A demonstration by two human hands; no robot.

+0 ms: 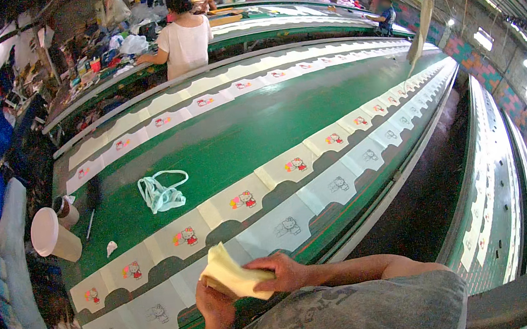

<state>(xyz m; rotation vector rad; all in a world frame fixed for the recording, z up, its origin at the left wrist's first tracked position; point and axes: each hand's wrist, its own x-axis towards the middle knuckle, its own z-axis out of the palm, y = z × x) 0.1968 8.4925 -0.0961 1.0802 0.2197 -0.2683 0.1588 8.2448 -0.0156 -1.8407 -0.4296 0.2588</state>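
Note:
In front of my body, a pale yellow bundle of folded fabric (232,275) is held between both hands, above the near edge of the long green table (222,150). My left hand (215,304) grips its left lower side, while my right hand (285,272) has its fingers wrapped over the right end. Just beyond the bundle lies a row of pale blue fabric pieces (253,239) with outline prints of a cartoon figure. Behind that row runs another of cream pieces (206,204) with the figure in colour.
A white lidded cup (55,235), a smaller brown-topped container (65,212) and a pen-like stick (91,225) are at the table's left end. A pale plastic bag (163,193) lies mid-table. Another printed table (480,217) stands at right. A person (186,42) works beyond the far edge.

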